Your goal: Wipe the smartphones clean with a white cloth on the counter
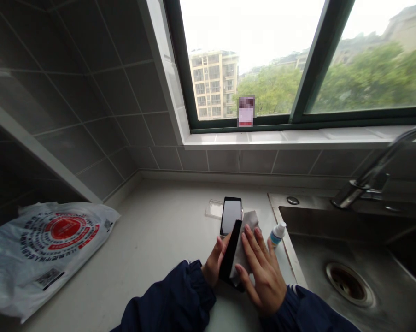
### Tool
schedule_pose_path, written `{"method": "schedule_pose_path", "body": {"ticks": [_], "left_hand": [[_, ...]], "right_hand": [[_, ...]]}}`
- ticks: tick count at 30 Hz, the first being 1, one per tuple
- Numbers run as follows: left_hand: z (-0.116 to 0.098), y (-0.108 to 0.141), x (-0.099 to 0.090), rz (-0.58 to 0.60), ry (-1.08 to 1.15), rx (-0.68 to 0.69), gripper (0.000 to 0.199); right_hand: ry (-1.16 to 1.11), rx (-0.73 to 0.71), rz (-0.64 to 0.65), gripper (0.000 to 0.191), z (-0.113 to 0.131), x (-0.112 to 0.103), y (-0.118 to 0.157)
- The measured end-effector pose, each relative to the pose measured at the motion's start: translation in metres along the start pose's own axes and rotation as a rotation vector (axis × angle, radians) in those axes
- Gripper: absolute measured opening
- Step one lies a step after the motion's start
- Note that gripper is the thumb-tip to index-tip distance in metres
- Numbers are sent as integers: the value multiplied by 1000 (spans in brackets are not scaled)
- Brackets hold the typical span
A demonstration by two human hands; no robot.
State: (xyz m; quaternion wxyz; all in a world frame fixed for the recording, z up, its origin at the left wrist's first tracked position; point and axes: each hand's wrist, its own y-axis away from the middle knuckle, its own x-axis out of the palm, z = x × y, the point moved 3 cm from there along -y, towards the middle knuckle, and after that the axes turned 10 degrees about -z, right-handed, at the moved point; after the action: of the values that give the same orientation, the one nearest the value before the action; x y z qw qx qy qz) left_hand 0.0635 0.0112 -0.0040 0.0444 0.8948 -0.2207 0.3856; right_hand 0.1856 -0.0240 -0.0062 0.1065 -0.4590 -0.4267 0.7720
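Observation:
My left hand [216,259] grips a flat black device [228,258], which looks like a phone, by its left side and holds it tilted above the counter. Against its right-hand face lies a grey cloth [241,250]. My right hand [261,265] presses this cloth on with fingers stretched out, the thumb near its lower edge. Much of the device is hidden behind the cloth and hand. Just beyond them, a phone [231,214] with a pale screen lies on the counter, partly over a clear phone case [213,209]. A small white-capped bottle [277,234] stands beside my right hand.
The white counter [152,240] borders a steel sink [318,249] with a faucet [363,184] on the right. A printed plastic bag [55,249] lies at left. Behind rise a tiled wall and a window, with a small blurred card [246,111] at its sill.

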Motion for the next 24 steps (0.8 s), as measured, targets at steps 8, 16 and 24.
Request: {"method": "schedule_pose_path", "body": {"ticks": [8, 16, 24], "left_hand": [[-6, 4, 9, 114, -274, 54, 75], [6, 9, -13, -10, -229, 4, 68], [13, 0, -21, -258, 143, -273, 93]], "right_hand": [[10, 86, -12, 67, -1, -4, -3], [-15, -163, 117, 66, 7, -2, -3], [-99, -273, 197, 56, 27, -3, -4]]}}
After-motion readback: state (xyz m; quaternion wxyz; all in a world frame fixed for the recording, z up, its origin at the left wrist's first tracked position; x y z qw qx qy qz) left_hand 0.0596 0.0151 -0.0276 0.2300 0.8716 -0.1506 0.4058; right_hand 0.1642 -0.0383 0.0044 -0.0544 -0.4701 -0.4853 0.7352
